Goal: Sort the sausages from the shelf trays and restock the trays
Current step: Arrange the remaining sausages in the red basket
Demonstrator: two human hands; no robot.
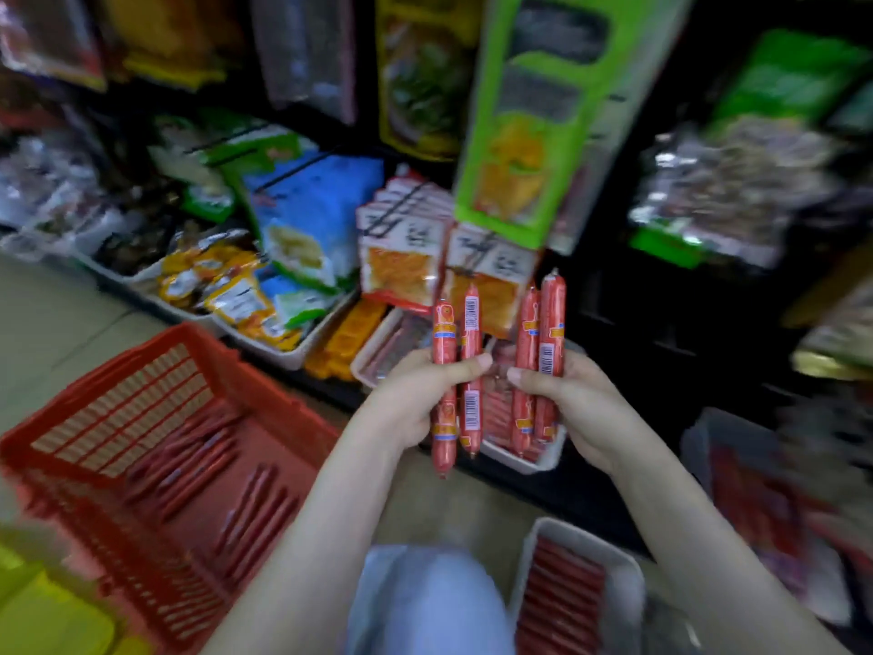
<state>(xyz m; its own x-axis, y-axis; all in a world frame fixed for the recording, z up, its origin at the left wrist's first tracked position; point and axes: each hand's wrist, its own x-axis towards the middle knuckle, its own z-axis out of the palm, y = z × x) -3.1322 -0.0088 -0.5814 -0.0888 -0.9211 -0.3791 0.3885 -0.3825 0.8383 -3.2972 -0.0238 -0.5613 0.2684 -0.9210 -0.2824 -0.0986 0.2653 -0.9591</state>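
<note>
My left hand (415,399) grips two red wrapped sausages (456,371) upright, thumb across their front. My right hand (574,404) grips two more red sausages (541,333), also upright, a little to the right. Both hands hover above a white shelf tray (529,458) that holds more sausages on the lowest shelf. A red plastic basket (156,380) on the floor at left has several sausages lying in its bottom. Another white tray (628,588) with a row of red sausages sits on the floor at lower right.
White trays of yellow and blue snack packets (245,295) line the low shelf at left. Hanging packets, one green (543,111), dangle just above my hands. A yellow container (42,612) is at bottom left. My knee in light trousers (425,602) is at bottom centre.
</note>
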